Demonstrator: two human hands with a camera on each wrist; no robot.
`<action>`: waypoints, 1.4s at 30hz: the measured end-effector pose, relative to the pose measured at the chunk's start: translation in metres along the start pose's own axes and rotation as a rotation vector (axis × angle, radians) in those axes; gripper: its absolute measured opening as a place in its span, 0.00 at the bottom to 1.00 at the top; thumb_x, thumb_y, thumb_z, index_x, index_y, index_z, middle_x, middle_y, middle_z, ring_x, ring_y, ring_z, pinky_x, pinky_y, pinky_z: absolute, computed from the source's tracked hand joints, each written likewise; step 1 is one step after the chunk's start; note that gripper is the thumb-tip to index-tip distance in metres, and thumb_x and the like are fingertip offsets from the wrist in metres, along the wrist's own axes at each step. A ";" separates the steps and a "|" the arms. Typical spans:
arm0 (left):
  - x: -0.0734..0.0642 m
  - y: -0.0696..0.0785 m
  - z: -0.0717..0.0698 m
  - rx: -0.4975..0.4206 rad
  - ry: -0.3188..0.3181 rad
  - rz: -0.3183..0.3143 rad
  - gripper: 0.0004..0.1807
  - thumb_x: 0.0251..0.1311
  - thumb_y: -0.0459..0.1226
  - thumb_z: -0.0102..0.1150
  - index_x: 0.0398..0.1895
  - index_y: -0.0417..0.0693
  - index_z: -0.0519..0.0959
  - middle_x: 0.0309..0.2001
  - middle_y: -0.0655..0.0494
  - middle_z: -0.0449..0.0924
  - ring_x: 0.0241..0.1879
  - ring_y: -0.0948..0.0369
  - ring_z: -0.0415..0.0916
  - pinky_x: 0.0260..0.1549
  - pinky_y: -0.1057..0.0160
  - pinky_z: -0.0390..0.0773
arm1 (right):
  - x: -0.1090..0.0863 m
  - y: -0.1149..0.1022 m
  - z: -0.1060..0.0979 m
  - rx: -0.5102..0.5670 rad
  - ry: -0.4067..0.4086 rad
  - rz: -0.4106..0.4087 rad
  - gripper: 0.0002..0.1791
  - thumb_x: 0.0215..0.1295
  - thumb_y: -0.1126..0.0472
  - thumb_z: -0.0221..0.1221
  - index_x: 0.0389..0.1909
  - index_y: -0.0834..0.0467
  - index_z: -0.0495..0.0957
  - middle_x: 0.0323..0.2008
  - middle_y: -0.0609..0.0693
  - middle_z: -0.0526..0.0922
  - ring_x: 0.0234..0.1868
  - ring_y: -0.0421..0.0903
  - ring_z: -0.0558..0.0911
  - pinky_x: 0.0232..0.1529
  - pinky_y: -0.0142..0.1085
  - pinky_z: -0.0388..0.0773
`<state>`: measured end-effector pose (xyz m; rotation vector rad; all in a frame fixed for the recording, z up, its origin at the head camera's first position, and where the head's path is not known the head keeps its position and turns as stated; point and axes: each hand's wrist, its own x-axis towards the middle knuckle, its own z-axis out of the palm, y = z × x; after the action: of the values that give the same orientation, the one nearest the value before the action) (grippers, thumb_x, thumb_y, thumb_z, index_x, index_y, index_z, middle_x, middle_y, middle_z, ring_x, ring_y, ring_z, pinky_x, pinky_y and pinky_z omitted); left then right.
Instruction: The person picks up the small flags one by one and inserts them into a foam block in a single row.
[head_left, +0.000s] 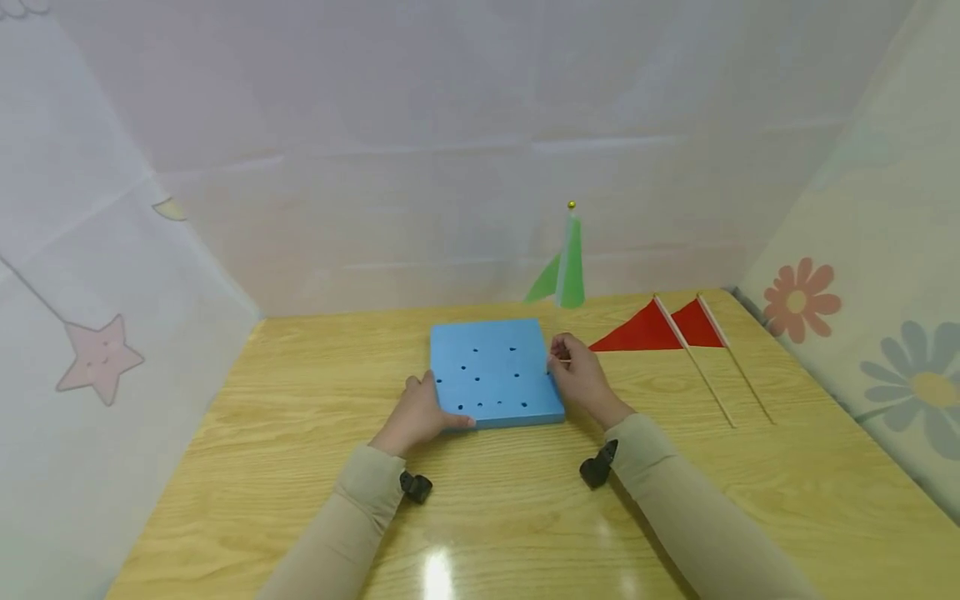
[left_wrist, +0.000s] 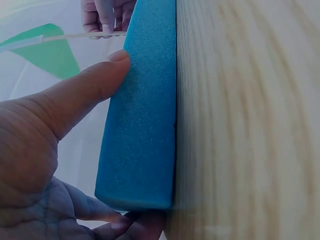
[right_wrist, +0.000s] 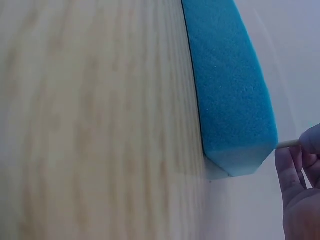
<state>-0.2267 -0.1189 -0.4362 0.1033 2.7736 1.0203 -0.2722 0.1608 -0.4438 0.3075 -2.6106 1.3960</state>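
A blue foam block [head_left: 495, 333] with several small dark holes in its top lies flat on the table. My left hand [head_left: 417, 414] grips its near left corner, the thumb along the front side and the other fingers at the left side. By the block's right edge, my right hand [head_left: 581, 375] pinches the thin stick [right_wrist: 288, 144] of a green flag [head_left: 573, 267]. That flag stands upright above the hand, with a gold ball on top. The stick's lower end meets the block's top near a right-edge hole; how deep it sits is hidden.
Two red flags, a nearer one [head_left: 637, 327] and another [head_left: 697, 323], lie on the table right of the block, their sticks pointing toward me. Pale cloth walls [head_left: 420, 208] stand behind and at both sides of the wooden table [head_left: 315, 467].
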 end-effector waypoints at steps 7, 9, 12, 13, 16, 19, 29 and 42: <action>0.003 -0.004 -0.001 -0.043 -0.006 0.024 0.71 0.50 0.56 0.81 0.82 0.32 0.43 0.73 0.24 0.52 0.66 0.38 0.68 0.61 0.42 0.72 | 0.003 0.004 -0.002 0.012 0.002 -0.010 0.07 0.78 0.70 0.52 0.50 0.70 0.70 0.47 0.65 0.77 0.52 0.61 0.77 0.56 0.55 0.76; 0.004 -0.006 -0.001 -0.053 -0.008 0.029 0.71 0.51 0.57 0.80 0.83 0.33 0.42 0.74 0.25 0.51 0.66 0.38 0.68 0.61 0.41 0.72 | 0.004 0.004 -0.003 0.010 -0.003 -0.029 0.07 0.78 0.70 0.52 0.50 0.71 0.70 0.46 0.64 0.77 0.51 0.61 0.77 0.55 0.55 0.77; 0.006 -0.008 -0.001 -0.070 -0.014 0.030 0.70 0.52 0.58 0.79 0.83 0.34 0.42 0.74 0.25 0.51 0.67 0.38 0.67 0.62 0.41 0.71 | 0.004 0.003 -0.004 0.021 -0.010 -0.035 0.08 0.78 0.69 0.52 0.50 0.71 0.70 0.46 0.64 0.77 0.51 0.61 0.77 0.54 0.54 0.77; 0.006 -0.008 0.000 -0.076 -0.017 0.030 0.70 0.52 0.58 0.79 0.83 0.34 0.42 0.74 0.24 0.50 0.67 0.38 0.66 0.62 0.40 0.71 | 0.003 0.003 -0.004 0.022 -0.013 -0.032 0.08 0.78 0.69 0.52 0.50 0.71 0.70 0.46 0.64 0.77 0.51 0.60 0.77 0.54 0.54 0.77; 0.007 -0.010 0.001 -0.082 -0.027 0.030 0.71 0.51 0.57 0.79 0.83 0.34 0.41 0.74 0.25 0.50 0.68 0.38 0.66 0.63 0.40 0.70 | 0.001 0.003 -0.004 0.025 -0.012 -0.012 0.09 0.78 0.69 0.53 0.51 0.71 0.70 0.47 0.64 0.77 0.52 0.60 0.77 0.56 0.54 0.77; 0.006 -0.012 0.002 -0.093 -0.032 0.026 0.71 0.50 0.56 0.80 0.83 0.34 0.42 0.74 0.25 0.51 0.68 0.37 0.65 0.64 0.40 0.69 | -0.001 0.003 -0.002 0.029 0.004 0.012 0.10 0.77 0.69 0.53 0.52 0.72 0.71 0.48 0.64 0.77 0.53 0.60 0.77 0.58 0.54 0.77; 0.006 -0.017 0.004 -0.129 -0.043 0.040 0.70 0.48 0.51 0.83 0.82 0.33 0.45 0.72 0.25 0.54 0.67 0.38 0.66 0.64 0.39 0.68 | -0.008 0.003 -0.002 0.082 0.049 0.110 0.13 0.78 0.67 0.52 0.57 0.71 0.71 0.51 0.65 0.77 0.54 0.59 0.76 0.60 0.51 0.75; 0.005 -0.015 -0.002 -0.114 -0.047 0.035 0.69 0.50 0.52 0.81 0.82 0.33 0.43 0.73 0.23 0.52 0.68 0.37 0.64 0.65 0.40 0.68 | -0.012 0.001 -0.011 0.111 -0.064 0.173 0.22 0.81 0.63 0.50 0.68 0.71 0.68 0.60 0.66 0.76 0.61 0.60 0.74 0.63 0.51 0.73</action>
<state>-0.2321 -0.1312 -0.4452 0.1589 2.6739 1.1661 -0.2608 0.1714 -0.4413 0.1449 -2.6708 1.6164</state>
